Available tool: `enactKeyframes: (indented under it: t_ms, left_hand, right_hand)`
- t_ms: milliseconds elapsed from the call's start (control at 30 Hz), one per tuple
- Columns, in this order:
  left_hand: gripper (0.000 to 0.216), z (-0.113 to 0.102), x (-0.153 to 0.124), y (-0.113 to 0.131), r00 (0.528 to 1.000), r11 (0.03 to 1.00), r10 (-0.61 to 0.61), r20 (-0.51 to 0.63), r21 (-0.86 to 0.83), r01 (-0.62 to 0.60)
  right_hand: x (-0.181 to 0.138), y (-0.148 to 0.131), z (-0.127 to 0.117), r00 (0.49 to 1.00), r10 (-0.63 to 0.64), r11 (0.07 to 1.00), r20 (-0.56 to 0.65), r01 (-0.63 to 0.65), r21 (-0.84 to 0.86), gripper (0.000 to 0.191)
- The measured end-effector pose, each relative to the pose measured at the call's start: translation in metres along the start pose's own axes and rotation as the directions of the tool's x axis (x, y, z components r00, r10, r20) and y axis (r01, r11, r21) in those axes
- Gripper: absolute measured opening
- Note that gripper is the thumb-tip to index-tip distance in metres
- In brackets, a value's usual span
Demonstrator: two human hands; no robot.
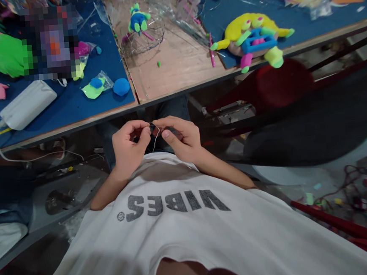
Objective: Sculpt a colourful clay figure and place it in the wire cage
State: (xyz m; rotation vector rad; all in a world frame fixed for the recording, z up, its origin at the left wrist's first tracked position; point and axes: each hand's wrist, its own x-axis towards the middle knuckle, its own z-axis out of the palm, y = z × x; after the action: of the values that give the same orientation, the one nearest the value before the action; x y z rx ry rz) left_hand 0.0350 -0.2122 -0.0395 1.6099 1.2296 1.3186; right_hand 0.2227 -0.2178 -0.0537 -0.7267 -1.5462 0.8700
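Note:
Both my hands are held together in front of my chest, below the table edge, above my white shirt. My left hand pinches one end of a thin bent metal wire. My right hand pinches the same wire from the other side, thumb stretched toward the left fingers. The wire hangs down a little between the two hands. On the table above stand a small blue and green clay figure beside a wire frame, and a larger yellow clay toy at the table's near edge.
A blue-covered table holds a white box with a cable, a blue clay ball, green clay in a bag and bright clay lumps. A red stool and a person's dark clothing lie to the right. Red rods are on the floor.

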Motion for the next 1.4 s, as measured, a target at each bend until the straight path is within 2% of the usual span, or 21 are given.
enactKeyframes:
  t_ms: [100, 200, 333, 467, 567, 733, 867, 1200, 1400]
  left_hand:
    - [0.008, 0.002, -0.002, 0.002, 0.998, 0.998, 0.043, -0.045, 0.044, -0.041]
    - [0.008, 0.003, -0.004, 0.004, 0.986, 0.981, 0.138, -0.090, 0.151, -0.124]
    - [0.012, 0.004, -0.006, 0.004, 0.974, 0.960, 0.202, -0.102, 0.218, -0.176]
    - [0.019, 0.004, -0.008, -0.001, 0.987, 0.989, 0.107, -0.116, 0.119, -0.093]
    - [0.020, 0.002, -0.007, -0.002, 0.994, 1.000, 0.012, -0.106, -0.002, -0.013]
    - [0.020, -0.002, -0.005, 0.003, 0.995, 0.986, -0.092, -0.033, -0.143, 0.086]
    - [0.023, -0.003, -0.004, 0.006, 0.993, 0.982, -0.116, -0.017, -0.151, 0.112]
    - [0.022, -0.001, -0.007, 0.007, 0.995, 0.987, -0.103, -0.009, -0.128, 0.101]
    - [0.021, -0.001, -0.010, 0.005, 0.994, 0.977, -0.108, 0.032, -0.182, 0.112]
  right_hand:
    - [-0.006, 0.005, 0.006, 0.995, 0.087, 0.992, -0.053, -0.081, 0.093, 0.030]
    - [-0.010, 0.006, 0.014, 0.978, 0.161, 0.977, -0.131, -0.140, 0.160, 0.039]
    - [-0.009, 0.000, 0.021, 0.967, 0.169, 0.976, -0.190, -0.137, 0.172, 0.030]
    - [-0.009, -0.005, 0.022, 0.952, 0.225, 0.967, -0.210, -0.192, 0.165, 0.019]
    - [-0.008, -0.004, 0.021, 0.932, 0.308, 0.936, -0.188, -0.262, 0.236, 0.023]
    - [-0.004, -0.002, 0.018, 0.924, 0.354, 0.910, -0.146, -0.305, 0.281, 0.036]
    - [-0.004, -0.002, 0.016, 0.916, 0.374, 0.911, -0.143, -0.334, 0.244, 0.045]
    - [-0.004, -0.002, 0.019, 0.912, 0.314, 0.946, -0.265, -0.276, 0.172, 0.034]
    - [-0.004, 0.001, 0.020, 0.909, 0.302, 0.953, -0.286, -0.297, 0.062, 0.036]
